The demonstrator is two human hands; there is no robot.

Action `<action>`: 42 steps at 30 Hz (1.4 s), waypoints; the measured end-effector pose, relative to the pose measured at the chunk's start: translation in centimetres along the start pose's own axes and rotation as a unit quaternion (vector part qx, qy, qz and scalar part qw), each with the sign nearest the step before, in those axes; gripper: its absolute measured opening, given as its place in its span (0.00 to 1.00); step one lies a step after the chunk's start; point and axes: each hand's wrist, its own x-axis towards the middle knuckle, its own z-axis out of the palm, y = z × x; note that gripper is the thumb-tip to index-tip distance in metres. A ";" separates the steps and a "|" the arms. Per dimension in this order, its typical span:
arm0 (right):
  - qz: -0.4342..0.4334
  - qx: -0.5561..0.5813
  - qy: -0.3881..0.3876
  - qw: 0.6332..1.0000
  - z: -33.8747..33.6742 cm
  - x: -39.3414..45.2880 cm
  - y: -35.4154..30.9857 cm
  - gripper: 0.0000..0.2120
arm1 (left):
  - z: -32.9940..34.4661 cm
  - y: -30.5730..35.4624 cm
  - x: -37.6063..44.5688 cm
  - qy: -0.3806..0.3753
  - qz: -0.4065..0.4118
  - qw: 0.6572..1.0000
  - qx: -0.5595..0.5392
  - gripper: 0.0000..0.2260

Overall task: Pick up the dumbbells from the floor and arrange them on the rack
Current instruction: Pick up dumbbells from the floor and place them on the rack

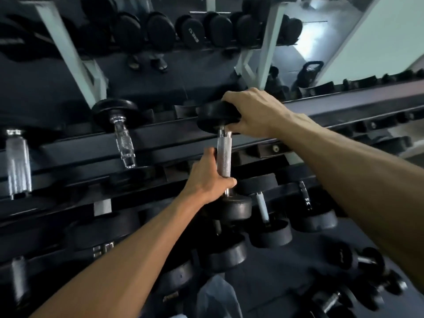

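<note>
Your left hand (pixel 207 177) is clenched around the lower part of the knurled chrome handle of a dumbbell (pixel 223 157), thumb up along the left of the bar and fingers wrapped round just above the near head. Your right hand (pixel 249 113) grasps the far black head of that same dumbbell from above, fingers curled over its top edge and thumb under, close to the collar. The dumbbell stands nearly on end against the rack (pixel 160 136): its far head sits at the rear rail of the upper tier, roughly mid-length, and its near head hangs in front of the front rail, over the tier below.

On the same tier, to the left, a second dumbbell (pixel 121 136) lies across both rails, and a third handle (pixel 17 161) shows at the rack's left end. Below your hands, the lower tier carries several dumbbells (pixel 263 214) side by side. More small dumbbells (pixel 358 262) lie on the dark floor near the rack's right end. A mirror (pixel 298 49) behind the rack reflects another row of weights.
</note>
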 end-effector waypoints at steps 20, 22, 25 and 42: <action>-0.110 0.006 -0.041 0.993 2.2 11.7 3.9 0.18 | 0.0 0.1 9.1 0.128 -0.087 0.986 -0.055 0.29; -0.110 0.005 -0.049 0.993 2.8 12.3 4.1 0.18 | 0.4 -0.3 9.6 0.134 -0.096 0.985 -0.044 0.27; -0.111 0.011 -0.059 0.992 3.8 12.9 4.6 0.19 | 0.9 -0.8 10.5 0.141 -0.107 0.984 -0.031 0.24; -0.110 0.015 -0.059 0.992 5.2 13.4 5.8 0.17 | 1.4 -0.9 11.4 0.135 -0.110 0.985 -0.011 0.24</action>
